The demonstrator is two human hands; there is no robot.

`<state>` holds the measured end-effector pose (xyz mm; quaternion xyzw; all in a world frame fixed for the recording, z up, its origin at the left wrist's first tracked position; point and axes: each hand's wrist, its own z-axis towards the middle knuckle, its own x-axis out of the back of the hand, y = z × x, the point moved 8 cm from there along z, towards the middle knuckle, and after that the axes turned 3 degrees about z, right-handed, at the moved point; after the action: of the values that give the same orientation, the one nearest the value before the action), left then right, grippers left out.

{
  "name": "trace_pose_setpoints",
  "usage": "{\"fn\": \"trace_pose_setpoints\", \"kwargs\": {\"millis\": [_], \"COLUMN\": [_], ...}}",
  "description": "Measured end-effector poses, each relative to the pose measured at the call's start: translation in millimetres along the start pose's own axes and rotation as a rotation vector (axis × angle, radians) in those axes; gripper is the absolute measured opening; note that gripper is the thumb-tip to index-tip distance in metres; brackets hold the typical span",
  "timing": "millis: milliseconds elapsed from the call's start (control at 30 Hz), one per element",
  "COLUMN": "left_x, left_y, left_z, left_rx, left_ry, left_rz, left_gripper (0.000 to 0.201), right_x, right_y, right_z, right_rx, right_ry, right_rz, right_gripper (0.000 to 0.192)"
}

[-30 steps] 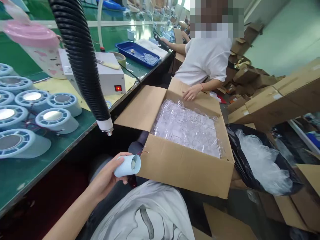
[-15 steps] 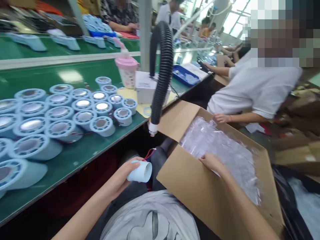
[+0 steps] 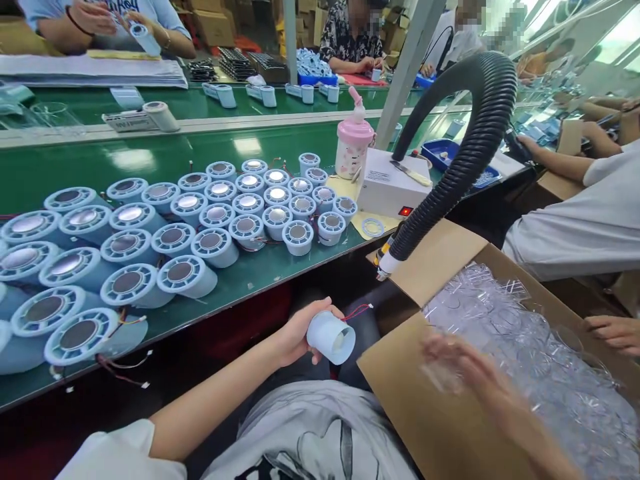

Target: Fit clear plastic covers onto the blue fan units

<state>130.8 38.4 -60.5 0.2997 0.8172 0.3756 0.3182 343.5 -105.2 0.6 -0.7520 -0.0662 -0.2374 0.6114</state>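
Note:
My left hand (image 3: 296, 331) grips a pale blue plastic cylinder (image 3: 331, 337) with red wires trailing from it, held over my lap below the table edge. My right hand (image 3: 463, 365) is blurred, over the near left corner of an open cardboard box (image 3: 425, 413) filled with clear plastic parts (image 3: 525, 340). A clear piece seems to be in its fingers, though the blur hides the grip.
Several pale blue round housings (image 3: 175, 227) stand on the green table (image 3: 250, 270). A black corrugated hose (image 3: 460, 160) hangs down to the box flap. A white unit (image 3: 387, 190), pink bottle (image 3: 353, 141) and blue tray (image 3: 445, 155) sit behind. A co-worker's hand (image 3: 613, 331) rests on the box's right.
The view swung left, showing more of the table. My right hand lifted from the box contents toward its near left corner. My left hand kept hold of the cylinder.

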Motion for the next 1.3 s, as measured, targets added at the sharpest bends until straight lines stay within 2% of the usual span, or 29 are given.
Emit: {"fn": "trace_pose_setpoints", "kwargs": {"millis": [67,167,233,300,467,533,633,700,800,933,1000,1100,1200,1300], "left_x": [0.1,3.1,5.2,7.3,8.5,10.9,15.4,13.9,7.5,-3.3,-4.6,-3.7,-4.4,-6.3], "left_y": [5,14,21,30,40,42,41,39,37,33,30,25,19,19], "left_z": [-4,-14,-22,-30,-45,-49,-49,-48,-46,-44,-44,-44,-45,-48], "left_rx": [-0.026,-0.088,-0.157,-0.241,-0.406,-0.472,-0.535,-0.585,-0.627,-0.571,-0.501,-0.406,-0.326,-0.310], "left_ry": [0.008,0.030,0.046,0.078,0.156,0.205,0.234,0.196,0.114,-0.042,-0.081,-0.078,-0.081,-0.103], "left_rz": [0.098,0.238,0.337,0.428,0.630,0.691,0.695,0.698,0.721,0.596,0.417,0.167,0.027,0.020], "left_gripper": [0.046,0.034,0.027,0.021,0.019,0.031,0.056,0.062,0.064,0.066,0.065,0.063,0.063,0.068], "right_x": [-48,-93,-108,-116,-124,-124,-121,-116,-109,-107,-107,-105,-103,-102], "right_y": [-39,-74,-80,-80,-73,-71,-68,-66,-55,-36,-36,-54,-70,-68], "right_z": [14,33,45,54,60,59,59,59,63,66,64,54,40,33], "right_rx": [0.261,0.547,0.610,0.606,0.443,0.328,0.180,0.127,0.038,-0.124,-0.112,0.101,0.295,0.276], "right_ry": [-0.116,-0.122,-0.113,-0.140,-0.341,-0.406,-0.399,-0.337,-0.252,-0.240,-0.258,-0.279,-0.220,-0.199], "right_rz": [-0.247,-0.582,-0.703,-0.717,-0.464,-0.308,-0.076,0.039,0.213,0.481,0.532,0.357,0.070,0.025], "right_gripper": [0.036,0.040,0.039,0.033,0.019,0.010,0.023,0.031,0.033,0.037,0.036,0.020,0.042,0.052]}}
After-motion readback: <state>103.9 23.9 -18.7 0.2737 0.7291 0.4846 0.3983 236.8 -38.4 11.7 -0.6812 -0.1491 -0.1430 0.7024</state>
